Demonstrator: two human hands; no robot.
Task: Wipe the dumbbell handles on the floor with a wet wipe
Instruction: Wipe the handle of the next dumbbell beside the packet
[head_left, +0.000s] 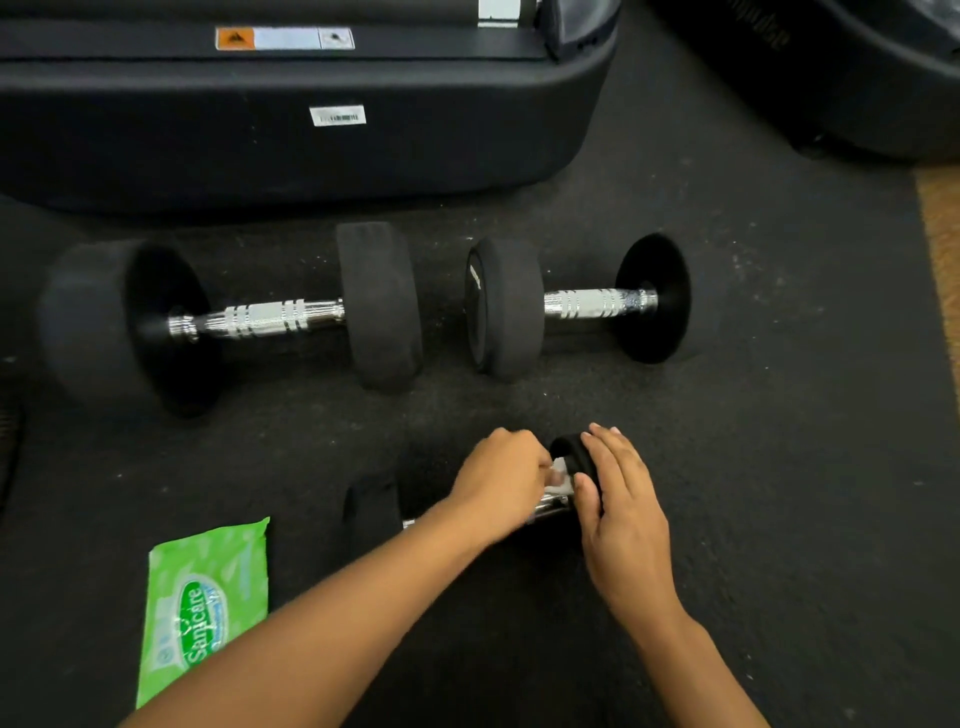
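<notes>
**Wipe on the near handle, right palm steadying the end**

The left hand (501, 478) is curled down over the handle (545, 506) of the small dumbbell (374, 506) nearest the person, its fingers closed round a white wipe (560, 475) pressed against the chrome. The right hand (618, 499) lies with fingers straight over the right-hand weight (566, 449), holding nothing, simply bracing it.

This dumbbell lies on the floor (779, 467), just right of the green wipes pack (208, 603). Its long axis runs left to right and tilts slightly, the right end further from the person than the left.

Risks, as I judge them: the round weights could roll on the mat if the bracing palm lifts or the rubbing pushes across the axis. The wipe is mostly hidden in the hand, so it may bunch and skip part of the handle, particularly the stretch beside the left weight.

Beyond it lie a big dumbbell (249, 319) on the left and a mid dumbbell (582, 306) on the right, end to end with a gap between, their handles bare. A black machine base (311, 156) sits behind them.
</notes>
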